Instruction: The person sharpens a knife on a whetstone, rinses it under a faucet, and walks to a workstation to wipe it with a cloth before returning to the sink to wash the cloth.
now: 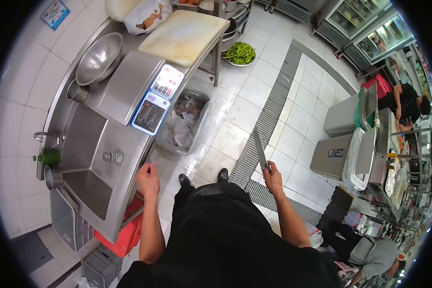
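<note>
My right hand (273, 179) is wrapped round the handle of a knife (260, 150), whose blade points up and away over the floor. On the other side, my left hand (148, 180) is closed beside the edge of the steel sink counter (134, 156); what it holds, if anything, is too small to make out. Beyond that hand, a digital scale (157, 100) lies along the counter edge, next to a steel lid (131, 86). Below the scale, a plastic-lined bin (181, 125) holds bagged contents.
A white cutting board (183, 37), metal bowl (99, 59) and sink basin (86, 139) are at the left. A bowl of green peppers (239, 53) sits beyond. Grey bins (331, 152) stand right. One person (408, 103) is at upper right, another (373, 254) at lower right.
</note>
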`<state>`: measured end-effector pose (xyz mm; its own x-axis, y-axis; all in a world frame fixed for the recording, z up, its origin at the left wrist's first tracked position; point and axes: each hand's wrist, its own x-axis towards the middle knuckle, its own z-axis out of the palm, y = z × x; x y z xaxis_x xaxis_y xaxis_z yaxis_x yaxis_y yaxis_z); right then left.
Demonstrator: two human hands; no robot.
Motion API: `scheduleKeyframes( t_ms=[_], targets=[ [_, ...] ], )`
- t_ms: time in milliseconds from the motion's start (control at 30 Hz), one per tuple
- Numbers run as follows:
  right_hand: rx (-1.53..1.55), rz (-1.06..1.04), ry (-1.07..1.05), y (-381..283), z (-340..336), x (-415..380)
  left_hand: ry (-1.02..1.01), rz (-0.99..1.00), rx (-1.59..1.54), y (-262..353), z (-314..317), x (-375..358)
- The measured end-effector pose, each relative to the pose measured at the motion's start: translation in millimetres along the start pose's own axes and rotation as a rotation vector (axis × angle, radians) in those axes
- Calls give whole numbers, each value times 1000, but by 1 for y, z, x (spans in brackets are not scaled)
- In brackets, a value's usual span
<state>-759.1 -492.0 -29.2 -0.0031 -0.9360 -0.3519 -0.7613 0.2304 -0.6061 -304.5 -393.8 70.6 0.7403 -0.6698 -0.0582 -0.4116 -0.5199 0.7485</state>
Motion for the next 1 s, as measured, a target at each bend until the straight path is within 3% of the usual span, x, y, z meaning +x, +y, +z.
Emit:
scheduleKeyframes(
  t_ms=[100,267,333,467,500,533,600,633,867,1000],
  targets=[
    [125,102,54,58,-7,19,-37,107,-159,38,35,9],
    [308,423,23,47,-47,28,-151,115,-209,88,70,50],
    [353,362,95,65,-43,34,-112,164,-185,110,77,76],
    [363,482,-9,81,-63,45,-40,93,-410,154,86,148],
    [326,511,-56,87,-69,55,-14,100,-436,165,92,168],
    [238,413,19,114,-59,63,8,120,-448,174,101,194],
    [229,553,53,102,-72,73,14,180,-483,181,121,246],
    [199,591,69,132,-67,82,24,246,-418,186,130,275],
    [447,796,184,90,-127,149,186,197,-471,294,150,479],
    [464,746,265,83,-139,204,212,326,-543,342,149,588]
  ],
)
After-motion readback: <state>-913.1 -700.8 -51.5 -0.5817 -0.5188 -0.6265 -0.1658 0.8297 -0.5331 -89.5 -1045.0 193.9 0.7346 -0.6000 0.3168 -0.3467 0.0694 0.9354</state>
